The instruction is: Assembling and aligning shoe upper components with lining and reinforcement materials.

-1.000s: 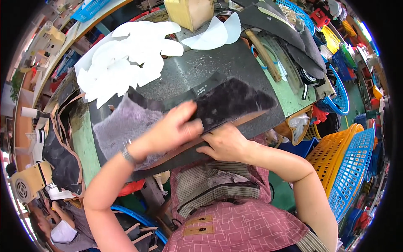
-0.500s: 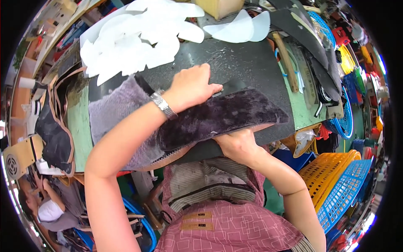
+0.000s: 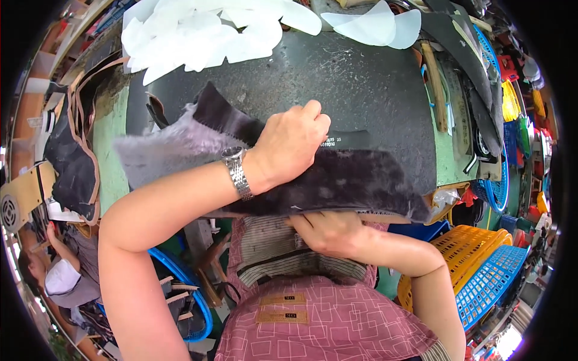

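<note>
Fingertips of right hand (image 3: 328, 231) tucked out of sight under near edge of dark fuzzy fleece fabric piece (image 3: 337, 183). Palm of left hand (image 3: 289, 147) pressed down, unseen. Heap of white cut foam shapes (image 3: 205, 33) cut off at top edge; small pale label (image 3: 328, 142) too small to read.
</note>
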The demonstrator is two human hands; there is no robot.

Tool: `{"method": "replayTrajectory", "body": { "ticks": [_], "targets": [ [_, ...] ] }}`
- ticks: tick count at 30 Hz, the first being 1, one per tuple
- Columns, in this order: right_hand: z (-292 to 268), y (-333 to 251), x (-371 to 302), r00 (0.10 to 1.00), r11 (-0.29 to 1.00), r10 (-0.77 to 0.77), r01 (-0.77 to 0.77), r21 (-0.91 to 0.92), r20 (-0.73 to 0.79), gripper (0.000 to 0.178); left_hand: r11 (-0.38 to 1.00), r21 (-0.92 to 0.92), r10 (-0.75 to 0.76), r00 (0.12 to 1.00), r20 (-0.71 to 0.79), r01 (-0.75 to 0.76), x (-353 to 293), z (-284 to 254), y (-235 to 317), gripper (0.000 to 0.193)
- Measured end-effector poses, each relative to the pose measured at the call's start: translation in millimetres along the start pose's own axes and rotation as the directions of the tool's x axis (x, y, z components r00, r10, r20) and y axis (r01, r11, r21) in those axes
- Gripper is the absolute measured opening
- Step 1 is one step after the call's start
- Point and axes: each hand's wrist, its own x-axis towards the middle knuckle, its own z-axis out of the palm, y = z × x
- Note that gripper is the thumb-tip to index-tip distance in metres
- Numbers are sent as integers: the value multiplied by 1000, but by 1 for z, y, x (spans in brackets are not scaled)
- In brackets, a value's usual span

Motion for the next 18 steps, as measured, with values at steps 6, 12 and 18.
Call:
{"method": "replayTrajectory", "body": {
  "ticks": [6, 12, 18],
  "targets": [
    [-26, 20, 22, 980, 922, -46, -34, -385, -194, 32, 997, 60, 53, 996, -73, -49, 1, 0, -17, 26],
    [-58, 69, 80, 832, 994, -6, 67, -91, 555, 15, 978, 9, 204, 969, 140, -208, 7, 5, -48, 57],
    [-60, 93, 89, 646, 945, -270, 35, 326, 714, 16, 934, 151, 289, 934, 212, -323, 4, 8, -52, 68]
  ]
}}
